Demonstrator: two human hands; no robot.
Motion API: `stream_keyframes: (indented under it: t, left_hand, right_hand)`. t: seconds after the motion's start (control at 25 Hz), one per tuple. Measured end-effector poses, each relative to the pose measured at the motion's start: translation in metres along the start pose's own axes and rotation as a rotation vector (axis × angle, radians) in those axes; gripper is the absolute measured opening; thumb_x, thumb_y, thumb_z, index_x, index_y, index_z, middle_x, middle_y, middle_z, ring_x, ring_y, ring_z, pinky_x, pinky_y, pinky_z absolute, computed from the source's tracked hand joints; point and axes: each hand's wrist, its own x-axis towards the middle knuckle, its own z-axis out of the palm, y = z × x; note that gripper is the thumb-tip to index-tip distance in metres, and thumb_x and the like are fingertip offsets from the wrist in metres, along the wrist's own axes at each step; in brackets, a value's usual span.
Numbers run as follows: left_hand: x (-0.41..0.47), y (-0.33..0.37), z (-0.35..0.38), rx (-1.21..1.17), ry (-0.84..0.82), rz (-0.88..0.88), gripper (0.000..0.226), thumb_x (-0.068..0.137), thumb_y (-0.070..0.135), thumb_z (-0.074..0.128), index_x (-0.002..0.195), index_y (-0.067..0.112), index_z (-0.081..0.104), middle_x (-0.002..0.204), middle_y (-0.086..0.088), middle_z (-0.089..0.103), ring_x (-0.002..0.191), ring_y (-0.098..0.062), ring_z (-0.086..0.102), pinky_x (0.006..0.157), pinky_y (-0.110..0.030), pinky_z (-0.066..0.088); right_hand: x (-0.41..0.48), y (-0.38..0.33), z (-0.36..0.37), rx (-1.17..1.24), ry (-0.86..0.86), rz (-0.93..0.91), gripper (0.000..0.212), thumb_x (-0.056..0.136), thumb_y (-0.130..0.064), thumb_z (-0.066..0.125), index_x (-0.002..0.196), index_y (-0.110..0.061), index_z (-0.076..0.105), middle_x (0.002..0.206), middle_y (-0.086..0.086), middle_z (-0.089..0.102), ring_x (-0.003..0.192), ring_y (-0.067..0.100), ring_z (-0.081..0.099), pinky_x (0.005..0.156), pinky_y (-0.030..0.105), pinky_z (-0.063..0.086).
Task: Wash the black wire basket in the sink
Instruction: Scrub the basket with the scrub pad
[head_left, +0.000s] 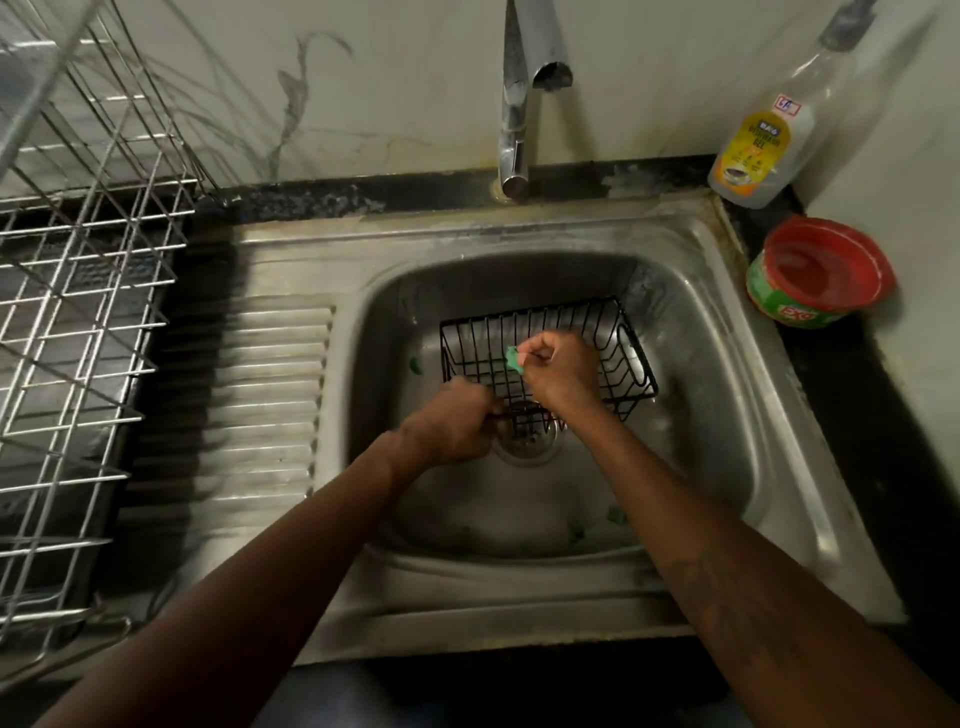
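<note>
The black wire basket (623, 343) rests inside the steel sink (691, 415), over the drain (530, 439). My left hand (457, 421) grips the basket's near left edge. Over the middle of the basket my right hand (558, 369) is closed on a small green scrub pad (514, 359), pressed against the wires. Both forearms reach in from the bottom of the view. The tap (519, 98) stands above the sink with no water running.
A steel dish rack (78, 312) stands on the left, beside the ribbed drainboard (270, 395). A dishwash gel bottle (763, 140) and a red and green soap tub (815, 275) sit at the right back corner. Green scraps (615, 514) lie on the sink floor.
</note>
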Motion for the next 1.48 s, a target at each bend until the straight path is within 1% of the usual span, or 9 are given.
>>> stream_keyframes:
  t: [0.16,0.28,0.52,0.76,0.84,0.96,1.08,1.2,1.48]
  left_hand:
    - [0.0,-0.005,-0.041,-0.141,0.097,0.074,0.026,0.093,0.028,0.062,0.073,0.012,0.066,0.068,0.001,0.069,0.064,-0.017,0.064,0.065,-0.029,0.047]
    - [0.007,-0.016,-0.061,-0.3,0.115,-0.017,0.025,0.098,0.027,0.062,0.077,0.016,0.071,0.07,0.002,0.072,0.065,-0.014,0.069,0.067,-0.033,0.059]
    - [0.015,-0.019,-0.069,-0.313,0.124,-0.14,0.024,0.098,0.028,0.064,0.081,0.012,0.071,0.077,-0.005,0.07,0.074,-0.02,0.067,0.068,-0.031,0.054]
    - [0.013,-0.006,-0.072,-0.193,0.149,-0.082,0.02,0.096,0.037,0.062,0.086,0.022,0.072,0.076,0.003,0.07,0.069,-0.012,0.066,0.072,-0.036,0.058]
    - [0.015,0.004,-0.08,-0.203,0.162,-0.066,0.011,0.094,0.031,0.062,0.092,0.028,0.073,0.084,0.007,0.074,0.076,-0.012,0.07,0.078,-0.038,0.061]
    - [0.022,0.028,-0.094,-0.239,0.261,-0.06,0.024,0.086,0.013,0.061,0.098,0.029,0.075,0.097,0.005,0.078,0.09,-0.019,0.073,0.085,-0.035,0.06]
    - [0.041,0.065,-0.11,-0.218,0.356,0.01,0.01,0.082,0.014,0.064,0.084,0.017,0.074,0.082,-0.005,0.076,0.078,-0.029,0.071,0.076,-0.038,0.06]
    - [0.064,0.109,-0.125,-0.203,0.39,0.102,0.016,0.084,0.02,0.062,0.074,0.011,0.07,0.071,-0.007,0.072,0.066,-0.029,0.067,0.067,-0.04,0.057]
    - [0.118,0.181,-0.136,-0.209,0.306,0.129,0.037,0.089,0.022,0.07,0.125,0.013,0.07,0.119,-0.01,0.072,0.109,-0.028,0.067,0.097,-0.041,0.055]
  right_hand:
    - [0.003,-0.025,-0.025,-0.061,0.112,-0.341,0.011,0.088,-0.006,0.071,0.091,-0.016,0.072,0.087,-0.004,0.074,0.08,0.006,0.069,0.069,0.017,0.054]
    - [0.005,-0.041,-0.031,-0.037,0.107,-0.46,0.011,0.09,-0.003,0.07,0.096,-0.012,0.072,0.093,0.001,0.074,0.083,0.01,0.07,0.073,0.02,0.057]
    - [-0.003,-0.039,-0.026,-0.068,0.079,-0.43,0.011,0.09,-0.001,0.07,0.097,-0.009,0.073,0.093,0.002,0.071,0.084,0.01,0.068,0.074,0.026,0.06]
    - [-0.02,-0.045,-0.038,-0.032,0.153,-0.412,0.011,0.088,0.0,0.071,0.094,-0.01,0.073,0.091,0.003,0.07,0.081,0.01,0.068,0.073,0.029,0.06]
    - [-0.023,-0.05,-0.046,-0.006,0.193,-0.416,0.011,0.088,0.0,0.071,0.094,-0.009,0.074,0.09,0.003,0.071,0.08,0.011,0.068,0.072,0.029,0.061]
    - [-0.029,-0.058,-0.061,0.044,0.213,-0.406,0.012,0.086,-0.002,0.071,0.095,-0.01,0.074,0.089,0.001,0.072,0.08,0.009,0.069,0.071,0.028,0.06]
    - [-0.033,-0.063,-0.088,0.082,0.314,-0.338,0.019,0.083,0.0,0.074,0.098,-0.01,0.075,0.088,0.001,0.074,0.08,0.009,0.071,0.072,0.022,0.059]
    - [-0.03,-0.059,-0.125,0.09,0.453,-0.284,0.017,0.084,-0.004,0.076,0.1,-0.01,0.076,0.091,0.0,0.076,0.08,0.007,0.071,0.074,0.021,0.058]
    - [0.006,-0.01,-0.242,-0.131,0.715,-0.204,0.017,0.08,-0.016,0.077,0.096,-0.012,0.079,0.093,0.004,0.076,0.087,0.022,0.07,0.081,0.034,0.054]
